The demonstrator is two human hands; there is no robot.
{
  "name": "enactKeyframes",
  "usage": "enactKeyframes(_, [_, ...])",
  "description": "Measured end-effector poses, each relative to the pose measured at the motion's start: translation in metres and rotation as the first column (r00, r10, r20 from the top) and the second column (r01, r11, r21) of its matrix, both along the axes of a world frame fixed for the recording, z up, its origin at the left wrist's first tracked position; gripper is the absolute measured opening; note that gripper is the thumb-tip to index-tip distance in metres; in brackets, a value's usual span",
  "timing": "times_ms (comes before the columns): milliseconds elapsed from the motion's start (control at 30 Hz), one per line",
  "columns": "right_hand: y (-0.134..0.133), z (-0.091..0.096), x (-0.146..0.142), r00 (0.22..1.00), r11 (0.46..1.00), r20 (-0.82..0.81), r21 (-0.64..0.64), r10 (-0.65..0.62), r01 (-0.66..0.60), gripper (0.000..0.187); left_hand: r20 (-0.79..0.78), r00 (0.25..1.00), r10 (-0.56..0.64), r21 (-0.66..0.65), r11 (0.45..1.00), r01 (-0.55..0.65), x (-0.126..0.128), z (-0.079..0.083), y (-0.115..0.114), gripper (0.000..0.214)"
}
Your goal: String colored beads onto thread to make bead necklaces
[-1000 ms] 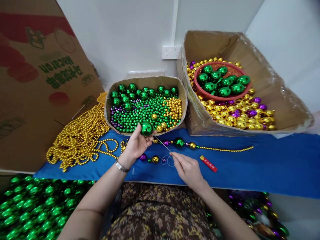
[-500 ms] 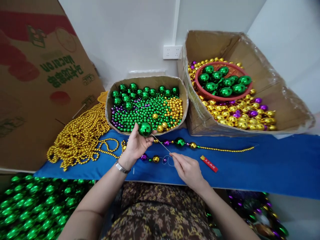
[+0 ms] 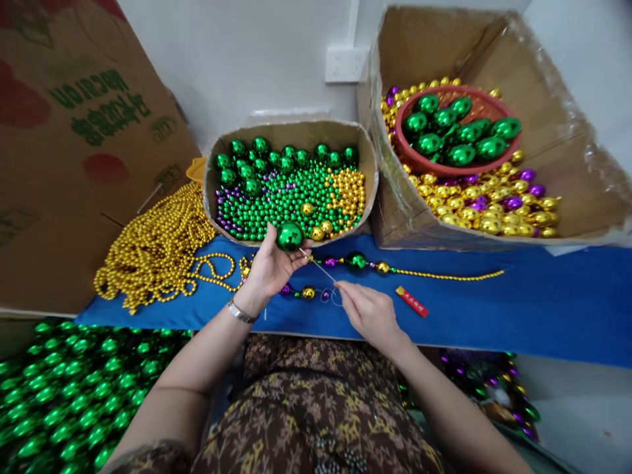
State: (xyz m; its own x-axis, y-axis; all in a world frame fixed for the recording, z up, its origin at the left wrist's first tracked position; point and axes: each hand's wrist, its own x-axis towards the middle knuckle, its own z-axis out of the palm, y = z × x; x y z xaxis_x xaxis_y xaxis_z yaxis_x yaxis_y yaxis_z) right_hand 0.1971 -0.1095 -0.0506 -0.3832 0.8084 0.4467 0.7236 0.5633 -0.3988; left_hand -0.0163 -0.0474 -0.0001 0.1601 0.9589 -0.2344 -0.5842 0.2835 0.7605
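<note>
My left hand [image 3: 274, 264] is closed around a large shiny green bead [image 3: 289, 236], held over the near rim of the bead box. Between the thumb and fingers of my right hand [image 3: 370, 311] is a thin needle [image 3: 323, 268], its far end reaching the underside of the green bead. A fine thread loops below, near a small purple bead [image 3: 325, 296]. Behind the needle, a partly strung garland [image 3: 356, 261] of green, purple and gold beads lies on the blue cloth, ending at the right in a gold bead strand [image 3: 449, 273]. Whether the needle tip is inside the bead is hidden.
A low cardboard box [image 3: 291, 128] holds green, purple and gold beads. At the right stands a larger carton [image 3: 395, 217] with a red bowl [image 3: 457, 170] of green ornaments. Gold bead chains [image 3: 153, 257] are heaped left. A red packet [image 3: 412, 301] lies on the blue cloth [image 3: 474, 322].
The whole scene sits slightly higher in view as the camera tips down. My hands keep the same hold on the green bead and the needle.
</note>
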Motion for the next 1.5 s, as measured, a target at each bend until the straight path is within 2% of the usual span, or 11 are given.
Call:
enactKeyframes(100, [0.002,0.003,-0.002,0.999,1.0,0.026,-0.001,-0.031,0.032,0.028,-0.057,0.998,0.001,0.108,0.994,0.005,0.004,0.001,-0.005,0.047])
enactKeyframes(233, [0.007,0.008,-0.005,0.998,0.998,0.04,0.037,-0.047,0.045,0.027,-0.092,0.995,-0.026,0.187,0.981,0.043,0.006,0.003,-0.011,0.039])
enactKeyframes(467, [0.009,0.015,-0.009,0.999,0.999,-0.037,0.032,-0.004,0.005,0.027,-0.111,0.988,-0.104,0.206,0.97,0.125,-0.001,0.005,-0.008,0.041])
enactKeyframes(667, [0.007,0.013,-0.008,0.999,1.0,-0.049,0.021,0.018,-0.017,0.026,-0.207,0.976,-0.063,0.274,0.954,0.12,0.01,0.005,-0.019,0.041])
enactKeyframes(800, [-0.002,-0.001,-0.002,0.994,0.999,-0.104,0.027,0.033,-0.03,0.023,-0.251,0.968,-0.019,0.324,0.941,0.103,0.031,-0.012,-0.044,0.048])
enactKeyframes(967, [-0.022,-0.029,0.006,0.992,0.999,-0.119,-0.011,0.04,-0.042,0.02,-0.327,0.943,-0.066,0.292,0.942,0.167,0.047,-0.037,-0.071,0.054])
enactKeyframes(1167, [-0.042,-0.052,0.004,0.989,0.996,-0.14,-0.075,0.044,-0.055,0.024,-0.475,0.868,-0.145,0.237,0.929,0.284,0.039,-0.048,-0.09,0.054])
enactKeyframes(1333, [-0.049,-0.064,-0.001,0.991,0.989,-0.119,-0.128,0.06,-0.075,0.029,-0.645,0.759,-0.093,0.269,0.902,0.339,0.03,-0.057,-0.099,0.053])
enactKeyframes(1500, [-0.052,-0.07,-0.003,0.99,0.986,-0.124,-0.14,0.07,-0.087,0.029,-0.624,0.771,-0.127,0.224,0.916,0.333,0.028,-0.066,-0.104,0.053])
